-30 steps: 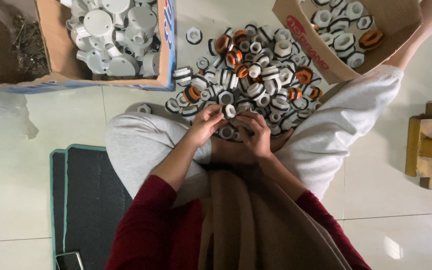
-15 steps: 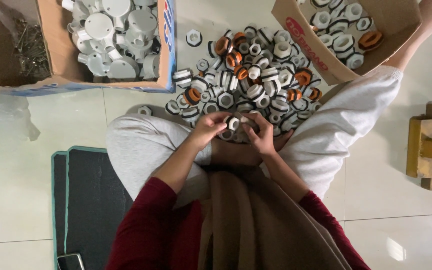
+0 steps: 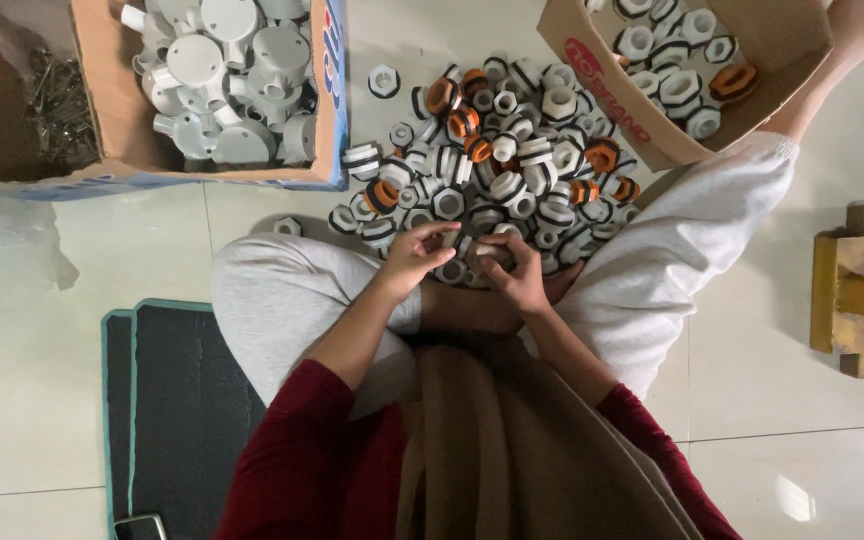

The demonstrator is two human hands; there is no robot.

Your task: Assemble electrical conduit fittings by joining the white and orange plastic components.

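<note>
Fitting [image 3: 467, 252], small and white, sits pinched between the left hand [image 3: 414, 258] and right hand [image 3: 514, 272], both closed on it just above the lap, likely so the two can work it together. Beyond the fingertips spreads a pile [image 3: 497, 160] of white, black-ringed and orange fittings on the floor, within easy reach. Farther left, a blue-edged carton [image 3: 330, 120] holds white round boxes [image 3: 227, 80]; farther right, a brown carton [image 3: 602, 75] with red lettering holds more fittings.
</note>
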